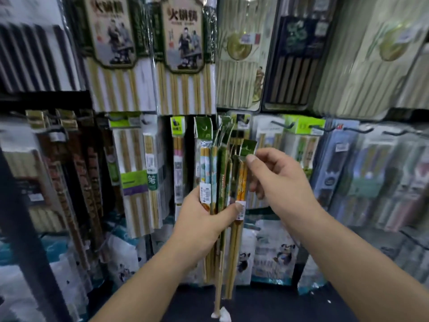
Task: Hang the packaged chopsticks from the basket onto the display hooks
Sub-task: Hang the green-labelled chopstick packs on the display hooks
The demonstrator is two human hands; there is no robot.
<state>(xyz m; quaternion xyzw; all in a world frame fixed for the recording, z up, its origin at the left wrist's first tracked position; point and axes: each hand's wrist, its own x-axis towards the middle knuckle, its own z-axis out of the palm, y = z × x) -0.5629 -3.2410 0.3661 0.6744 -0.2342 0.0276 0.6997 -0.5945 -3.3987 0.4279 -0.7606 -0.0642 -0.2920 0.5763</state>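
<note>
A shop wall (362, 73) fills the view, covered from top to bottom with hanging chopsticks. Up high hang big packs (183, 54) with pale sticks and a picture card. Lower down, dark hooks (282, 125) stick out of the wall, and more goods hang from them. On the left are brown packs (76, 170). On the right are blue packs (343, 168), which look blurry. Low down, near the dark floor, are panda bags (274, 249).

Both arms reach forward from the bottom of the view, bare to the elbow. The left hand (204, 219) is in the middle, with its fingers and thumb curled round a bunch of thin packs (216, 168). It grips them about halfway down. The packs stand upright in front of the wall. Their green tops reach up to the row of hooks, and their pale stick ends hang below the hand.

The right hand (276, 180) is just to the right of the bunch and a bit higher. Its thumb and first finger pinch the green tab (248, 147) at the top of one orange pack (242, 180). That pack is on the right side of the bunch, and its lower part runs down by the left thumb. The other right fingers are loosely curled.
</note>
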